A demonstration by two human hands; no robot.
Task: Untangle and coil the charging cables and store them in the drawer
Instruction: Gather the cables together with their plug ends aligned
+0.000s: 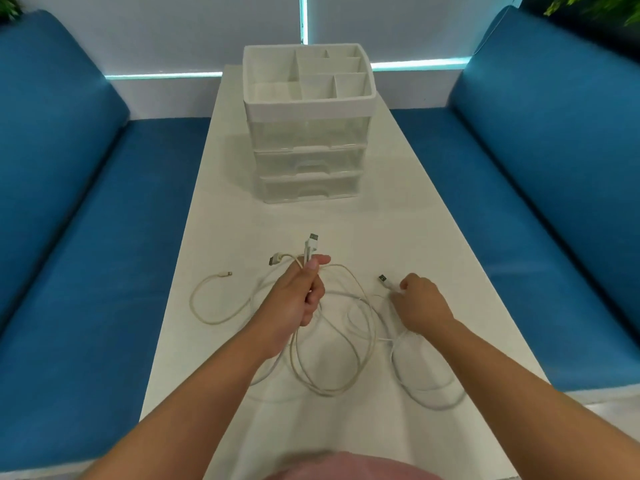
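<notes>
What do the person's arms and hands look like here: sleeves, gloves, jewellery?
Both forearms are bare for all their visible length; no sleeves show. The left hand and right hand wear no gloves, and no rings, watch or wristbands are visible. Pink fabric of a garment shows at the bottom edge.

cables (332,341) overlapping, strands indistinguishable

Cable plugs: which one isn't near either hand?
The small plug lying on the table at far left. The other three sit at the hands: two stick out above the left hand, one at the right hand.
</notes>
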